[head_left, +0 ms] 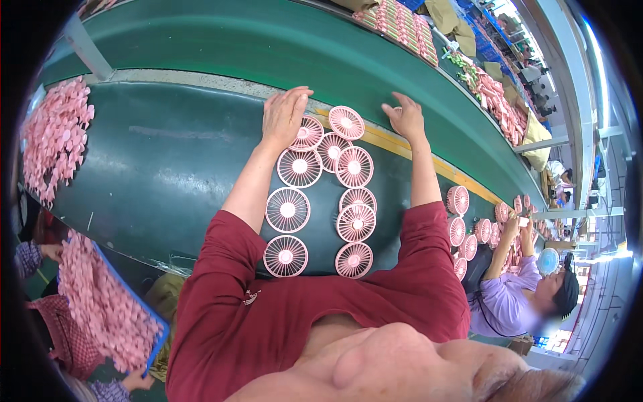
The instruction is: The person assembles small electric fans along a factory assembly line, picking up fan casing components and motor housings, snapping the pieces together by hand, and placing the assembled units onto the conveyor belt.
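Observation:
Several round pink fan grilles [287,210] with spokes and pale centres lie on the dark green table [181,167] in front of me, in two rough columns. At the far end my left hand [284,120] reaches over with fingers stretched out, beside a grille [309,134] that it partly covers; whether it touches that one I cannot make out. Another grille [346,122] lies between my hands near the table's far edge. My right hand [407,120] hovers by the edge of the green conveyor belt [221,40], thumb and fingers apart, holding nothing.
A pile of small pink parts [60,137] covers the table's left end. Below it, another person's hands hold a blue-rimmed tray [157,345] of pink pieces. At right, a co-worker in purple [506,305] handles something near more grilles [458,199]. A yellow strip [455,174] edges the belt.

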The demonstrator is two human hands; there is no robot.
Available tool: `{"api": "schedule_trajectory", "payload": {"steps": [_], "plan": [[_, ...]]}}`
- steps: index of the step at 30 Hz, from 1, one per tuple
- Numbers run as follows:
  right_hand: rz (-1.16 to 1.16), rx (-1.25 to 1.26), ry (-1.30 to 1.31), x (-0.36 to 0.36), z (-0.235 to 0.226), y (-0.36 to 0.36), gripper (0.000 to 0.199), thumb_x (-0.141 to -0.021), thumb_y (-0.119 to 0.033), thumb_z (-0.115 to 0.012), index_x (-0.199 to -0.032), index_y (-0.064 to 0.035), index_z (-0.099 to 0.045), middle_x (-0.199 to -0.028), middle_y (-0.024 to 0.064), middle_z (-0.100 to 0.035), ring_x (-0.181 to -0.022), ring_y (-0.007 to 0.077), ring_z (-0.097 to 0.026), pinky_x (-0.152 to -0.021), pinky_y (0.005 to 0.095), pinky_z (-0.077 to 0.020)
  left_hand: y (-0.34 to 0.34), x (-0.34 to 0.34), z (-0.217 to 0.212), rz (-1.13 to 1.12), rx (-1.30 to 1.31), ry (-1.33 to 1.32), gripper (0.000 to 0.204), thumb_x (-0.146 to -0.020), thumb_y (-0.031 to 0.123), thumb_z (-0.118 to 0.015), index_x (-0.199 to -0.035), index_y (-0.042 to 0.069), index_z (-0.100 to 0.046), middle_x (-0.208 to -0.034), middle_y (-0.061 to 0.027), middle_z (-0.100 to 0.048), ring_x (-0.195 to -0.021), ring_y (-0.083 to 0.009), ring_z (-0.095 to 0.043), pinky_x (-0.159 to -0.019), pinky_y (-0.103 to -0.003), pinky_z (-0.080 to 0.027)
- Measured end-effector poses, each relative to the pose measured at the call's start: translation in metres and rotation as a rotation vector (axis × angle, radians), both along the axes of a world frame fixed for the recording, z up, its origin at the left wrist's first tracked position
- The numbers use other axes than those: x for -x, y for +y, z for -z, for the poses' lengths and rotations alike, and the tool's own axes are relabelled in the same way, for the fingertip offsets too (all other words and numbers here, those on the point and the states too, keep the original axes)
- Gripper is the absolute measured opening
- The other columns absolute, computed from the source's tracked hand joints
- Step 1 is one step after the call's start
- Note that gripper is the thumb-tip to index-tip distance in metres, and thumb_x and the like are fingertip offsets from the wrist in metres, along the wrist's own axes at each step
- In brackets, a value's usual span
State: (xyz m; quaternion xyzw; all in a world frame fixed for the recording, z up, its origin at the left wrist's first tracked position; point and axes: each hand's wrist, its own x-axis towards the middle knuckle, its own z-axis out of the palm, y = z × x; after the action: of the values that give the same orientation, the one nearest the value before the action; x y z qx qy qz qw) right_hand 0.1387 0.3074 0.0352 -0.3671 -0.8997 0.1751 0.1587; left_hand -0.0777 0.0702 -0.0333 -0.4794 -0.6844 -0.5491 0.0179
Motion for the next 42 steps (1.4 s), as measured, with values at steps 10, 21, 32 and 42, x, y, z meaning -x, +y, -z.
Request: {"api": "schedule_trajectory", "payload": {"steps": [10, 21, 32, 42], "plan": [[-0.141, 0.029, -0.009, 0.008, 0.002, -0.028, 0.043, -0.076, -0.013, -0.062, -0.119, -0.0123, -0.065, -0.117, 0.0157, -0.066, -0.108, 0.0336, -0.062, -0.094, 0.0426, -0.0491, -0.006, -0.008, -0.005, 0.167, 0.137, 0.086, 0.04, -0.102, 0.039, -0.034, -0.119, 0.017, -0.062, -0.112, -0.0084, -0.067, -0.116, -0.0228, -0.057, -0.109, -0.045, -0.025], [-0.733, -0.051, 0.005, 0.01, -0.017, -0.11, 0.035, -0.074, 0.004, -0.053, -0.101, -0.0071, -0.072, -0.105, 0.0083, -0.071, -0.098, 0.0299, -0.063, -0.09, 0.0419, -0.0474, -0.003, -0.006, -0.005, 0.186, 0.084, 0.083, 0.037, -0.103, 0.03, -0.036, -0.112, 0.012, -0.066, -0.104, -0.007, -0.069, -0.106, -0.0223, -0.061, -0.106, -0.042, -0.029], [0.148, 0.376, 0.87, -0.106, 0.068, -0.078, 0.023, -0.087, -0.002, -0.057, -0.108, 0.0014, -0.067, -0.094, 0.0063, -0.07, -0.085, 0.0119, -0.065, -0.077, 0.0261, -0.0522, 0.009, -0.01, -0.01, 0.209, -0.03, -0.063, 0.042, -0.103, 0.024, -0.034, -0.095, 0.002, -0.068, -0.096, -0.0157, -0.069, -0.095, -0.0344, -0.064, -0.086, -0.04, -0.047], [0.251, 0.012, 0.861, -0.086, 0.065, -0.089, 0.014, -0.088, -0.009, -0.061, -0.097, -0.0027, -0.071, -0.086, 0.012, -0.072, -0.079, 0.0189, -0.07, -0.073, 0.0305, -0.053, 0.0, -0.013, -0.003, 0.429, 0.07, -0.155, 0.04, -0.103, 0.026, -0.04, -0.098, -0.002, -0.069, -0.097, -0.0172, -0.069, -0.088, -0.0252, -0.069, -0.082, -0.034, -0.052]]}}
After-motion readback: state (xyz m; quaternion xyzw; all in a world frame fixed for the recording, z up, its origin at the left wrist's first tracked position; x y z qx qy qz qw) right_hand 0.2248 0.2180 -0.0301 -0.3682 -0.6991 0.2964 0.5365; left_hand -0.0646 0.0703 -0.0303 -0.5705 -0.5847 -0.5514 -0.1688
